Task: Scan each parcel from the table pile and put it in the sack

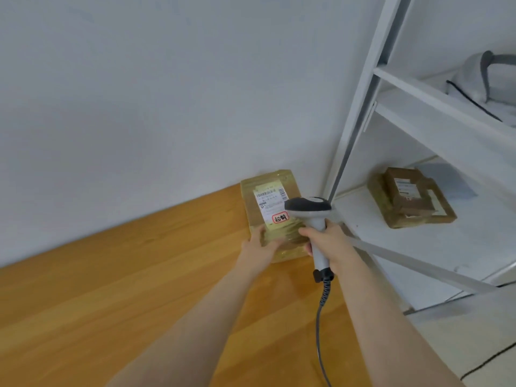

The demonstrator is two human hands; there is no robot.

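Your left hand [261,243] holds the near end of the taped brown parcel [290,185], fingers curled over its near-left edge. Your right hand [326,238] is wrapped round the handle of the corded barcode scanner [310,210]. The parcel sits at the far right corner of the wooden table [139,289], its far end against the wall and its long axis running near to far. Whether it lies flat or is tipped up a little in your grip is hard to tell from this angle. What matters next is the scanner's aim. Its dark head hangs over the parcel's right edge, facing left, and the white shipping label [269,203] lies just left of it on the top face. I judge the scan is the step in hand, with bagging still to come. The sack is not in view. Your left hand, already on the parcel, is the one placed to carry it. A second parcel [410,199] rests on the white shelf rack [360,107] to the right.
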